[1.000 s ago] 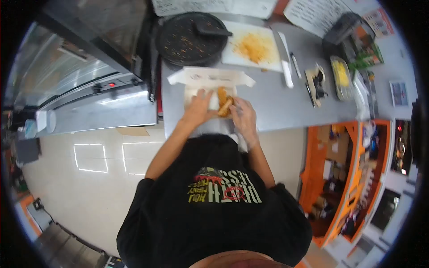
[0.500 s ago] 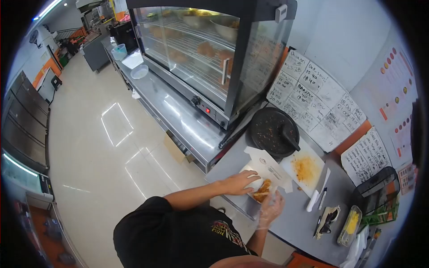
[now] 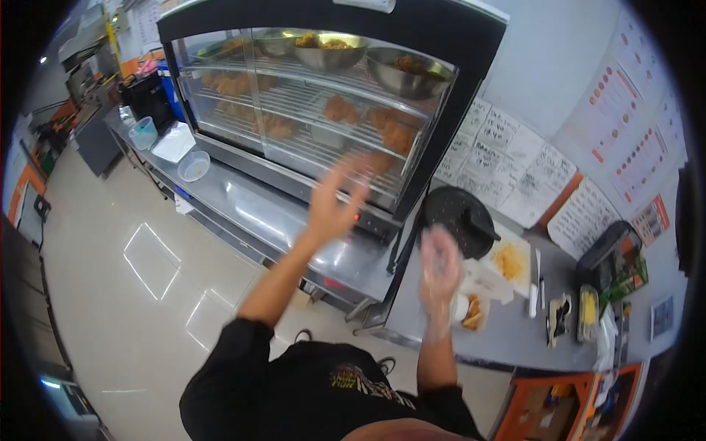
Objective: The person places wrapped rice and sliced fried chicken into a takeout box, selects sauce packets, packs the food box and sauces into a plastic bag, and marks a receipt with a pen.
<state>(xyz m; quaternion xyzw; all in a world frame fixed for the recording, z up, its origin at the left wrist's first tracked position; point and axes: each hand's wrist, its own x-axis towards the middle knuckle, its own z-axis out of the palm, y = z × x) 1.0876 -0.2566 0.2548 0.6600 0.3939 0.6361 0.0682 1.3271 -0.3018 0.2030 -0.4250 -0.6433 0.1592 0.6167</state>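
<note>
My left hand (image 3: 340, 197), slightly blurred, is raised before the sliding glass of the food-warming cabinet (image 3: 294, 167); its fingers are spread and hold nothing. Fried chicken pieces (image 3: 342, 109) lie on the cabinet racks. My right hand (image 3: 440, 270), in a clear plastic glove, hovers over the counter near the dark stone mortar (image 3: 444, 220). Its fingers are smeared but look apart, with nothing visible in them. Below and right of it stands an open paper food box (image 3: 489, 281) holding a white rounded item, probably rice, and browned fried food (image 3: 472, 310).
A white cutting board (image 3: 521, 273) with orange crumbs lies behind the box, beside a white-handled knife (image 3: 533, 300). A tub of yellow food (image 3: 587, 312) is farther right. Metal bowls (image 3: 329, 57) stand on the cabinet's top rack. A plastic bowl (image 3: 193, 167) sits on the steel counter.
Both hands have left the food box. The left moved up and left to the cabinet front; the right rose near the mortar. The view has turned toward the cabinet.
</note>
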